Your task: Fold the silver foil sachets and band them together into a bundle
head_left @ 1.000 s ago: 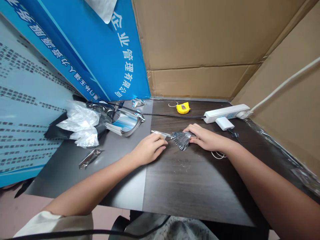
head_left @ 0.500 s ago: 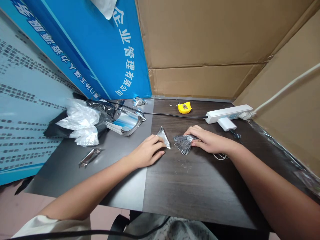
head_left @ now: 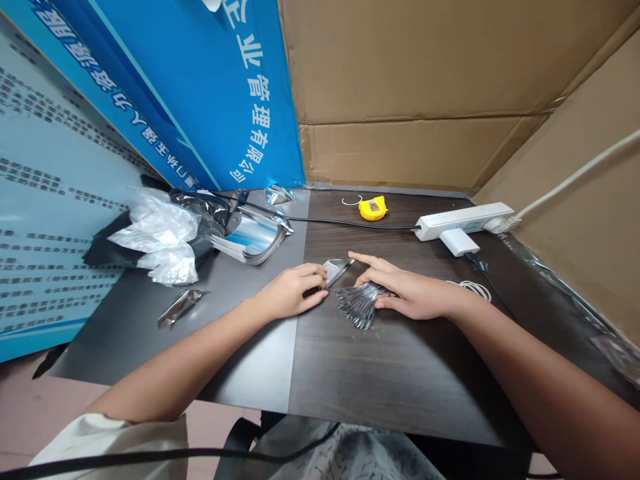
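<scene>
My left hand [head_left: 293, 291] is closed on one end of a small silver foil pouch [head_left: 339, 269], pinched between thumb and fingers just above the desk. My right hand [head_left: 413, 292] grips a fanned stack of thin silver foil pouches [head_left: 357, 307], whose loose edges spread toward the left. The right index finger stretches out and reaches the pointed far end of the single pouch. Parts of the fan are covered by my right fingers.
A curved stack of silver sheets [head_left: 253, 241] lies at the left beside crumpled clear plastic [head_left: 163, 230]. One folded foil piece [head_left: 180, 307] rests nearer me. Toward the back are a yellow tape measure [head_left: 373, 208], a black cable [head_left: 340, 222] and a white power strip [head_left: 463, 219].
My right hand has come left and slightly nearer with the fanned stack, its index finger now extended to the pouch. In my left hand the pouch has tilted over toward the right.
</scene>
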Demonstrator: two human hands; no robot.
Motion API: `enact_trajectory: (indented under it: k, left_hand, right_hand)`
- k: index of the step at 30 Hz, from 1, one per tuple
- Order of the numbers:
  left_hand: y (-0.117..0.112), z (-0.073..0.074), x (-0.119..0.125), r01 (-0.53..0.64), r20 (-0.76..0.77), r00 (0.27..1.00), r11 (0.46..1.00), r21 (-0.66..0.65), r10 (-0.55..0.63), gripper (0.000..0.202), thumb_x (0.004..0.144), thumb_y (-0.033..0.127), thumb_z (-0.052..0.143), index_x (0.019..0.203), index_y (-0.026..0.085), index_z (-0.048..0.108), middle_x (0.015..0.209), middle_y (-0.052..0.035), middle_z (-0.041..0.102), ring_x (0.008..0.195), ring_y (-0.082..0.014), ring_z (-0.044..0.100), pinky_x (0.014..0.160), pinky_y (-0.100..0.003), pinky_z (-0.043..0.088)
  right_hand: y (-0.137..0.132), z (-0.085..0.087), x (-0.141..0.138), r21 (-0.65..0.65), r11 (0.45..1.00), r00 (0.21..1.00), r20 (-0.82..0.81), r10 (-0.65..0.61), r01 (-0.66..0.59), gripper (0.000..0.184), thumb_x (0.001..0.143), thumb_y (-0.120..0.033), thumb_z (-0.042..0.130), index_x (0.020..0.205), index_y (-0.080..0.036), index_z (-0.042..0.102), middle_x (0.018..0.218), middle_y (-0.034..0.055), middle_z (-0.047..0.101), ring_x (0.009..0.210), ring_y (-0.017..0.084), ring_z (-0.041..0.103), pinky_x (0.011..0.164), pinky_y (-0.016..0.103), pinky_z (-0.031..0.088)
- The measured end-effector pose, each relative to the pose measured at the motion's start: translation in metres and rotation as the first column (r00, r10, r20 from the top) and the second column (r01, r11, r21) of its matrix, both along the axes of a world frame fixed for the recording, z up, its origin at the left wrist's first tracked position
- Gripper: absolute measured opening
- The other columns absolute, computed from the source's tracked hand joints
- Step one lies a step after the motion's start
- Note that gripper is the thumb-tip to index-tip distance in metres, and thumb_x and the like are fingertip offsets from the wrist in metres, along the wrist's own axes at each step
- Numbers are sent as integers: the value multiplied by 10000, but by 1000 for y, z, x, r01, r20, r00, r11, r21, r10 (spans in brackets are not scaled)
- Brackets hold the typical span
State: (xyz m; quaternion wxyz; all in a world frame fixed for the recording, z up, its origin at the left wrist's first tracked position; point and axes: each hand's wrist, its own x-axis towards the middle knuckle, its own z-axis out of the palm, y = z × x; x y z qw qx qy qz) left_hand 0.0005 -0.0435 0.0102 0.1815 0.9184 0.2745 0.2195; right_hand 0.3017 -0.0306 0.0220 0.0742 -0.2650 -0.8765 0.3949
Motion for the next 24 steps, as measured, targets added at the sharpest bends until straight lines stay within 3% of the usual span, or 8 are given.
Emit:
enact_trajectory:
  k: [3, 7, 11, 14, 19, 24]
  left_hand:
    - [6, 2, -2, 68, 18, 998, 996, -64, -67, 147, 974, 174, 516, 945, 151, 658, 1116, -125, 716, 1210, -211, 657, 1039, -373, 558]
    - [12, 2, -5, 44, -7, 999, 994, -96, -45, 130, 972, 185, 545, 951, 161, 671, 1127, -105, 729, 1260, -238, 626, 1074, -428, 525]
    - [10, 1, 1, -139, -45, 990, 989, -48, 137, 200, 1000, 284, 556, 914, 164, 690, 1020, -96, 695, 1027, -213, 650, 935, -386, 535]
    - [8, 1, 7, -306, -149, 942, 952, -4, 302, 241, 984, 348, 583, 851, 167, 668, 893, -68, 661, 865, -205, 590, 834, -371, 494]
    - [7, 5, 15, -525, -263, 827, 850, -47, 496, 184, 908, 357, 698, 942, 184, 645, 891, -46, 671, 852, -223, 582, 790, -360, 463]
    - [9, 6, 24, -609, -336, 740, 793, 33, 582, 183, 898, 364, 707, 947, 189, 691, 936, -84, 669, 885, -256, 603, 780, -369, 466]
  right_hand:
    - [1, 2, -2, -12, 1000, 1000, -5, 9, -9, 279, 957, -248, 546, 1233, -218, 566, 1636, 136, 363, 1364, 327, 432, 1119, 580, 369]
    - [0, 2, -4, -21, 1000, 1000, -30, 2, -3, 318, 944, -239, 548, 1261, -215, 560, 1502, 139, 519, 1261, 313, 479, 1072, 545, 411]
    - [-1, 0, -5, -18, 1000, 999, -42, -5, 4, 319, 945, -250, 559, 1263, -229, 560, 1513, 126, 507, 1272, 316, 471, 1083, 548, 392]
    - [-1, -2, -4, -7, 1000, 999, -33, -7, 7, 311, 952, -266, 562, 1261, -232, 551, 1498, 122, 508, 1274, 314, 466, 1085, 539, 393]
    - [-2, -2, -5, 14, 1000, 1000, -18, -6, 6, 314, 967, -281, 538, 1275, -222, 528, 1457, 139, 515, 1263, 319, 462, 1082, 545, 392]
    - [-3, -3, -7, 35, 999, 999, -36, -18, 20, 321, 965, -290, 544, 1280, -224, 538, 1464, 145, 510, 1277, 333, 460, 1091, 571, 381]
